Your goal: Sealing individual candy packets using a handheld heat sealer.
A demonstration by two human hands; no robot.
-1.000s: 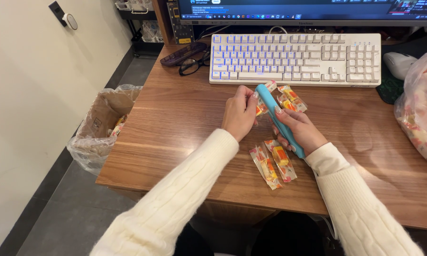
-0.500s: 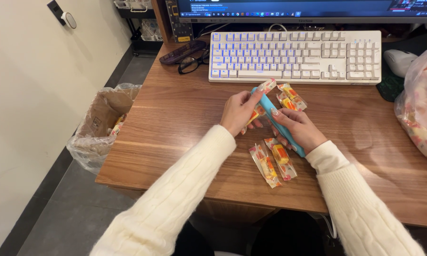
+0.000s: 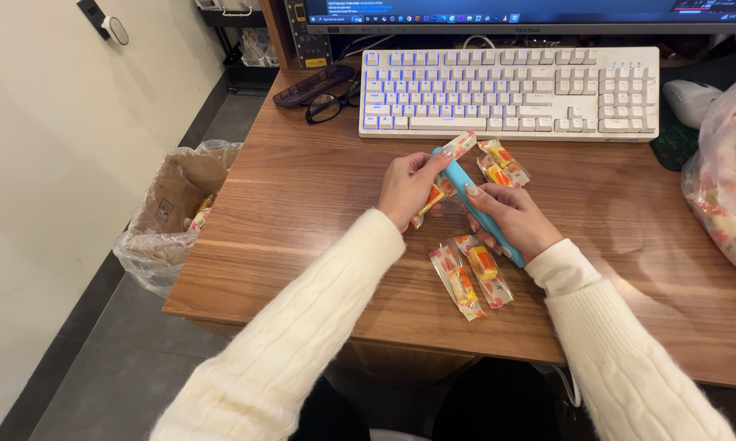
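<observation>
My left hand point(image 3: 407, 186) pinches a small wrapped candy packet point(image 3: 443, 176), clear with orange and yellow inside. My right hand point(image 3: 511, 219) grips a long light-blue tool point(image 3: 476, 204), whose tip rests against the packet's upper end. Two more wrapped candies point(image 3: 503, 162) lie just beyond my hands, below the keyboard. Another pair of wrapped candies point(image 3: 471, 273) lies on the wooden desk point(image 3: 303, 212) near my right wrist. Both arms wear cream cable-knit sleeves.
A white keyboard point(image 3: 511, 92) with blue backlight sits at the back, glasses point(image 3: 332, 104) and a dark case point(image 3: 312, 85) to its left. A plastic bag of candies point(image 3: 731, 180) stands at the right edge, a white mouse point(image 3: 691, 100) behind it. A lined bin point(image 3: 176, 212) is on the floor, left.
The hands stay close together over the desk; the candy packet and the blue tool's tip have shifted slightly between the fingers. The loose candies have not moved.
</observation>
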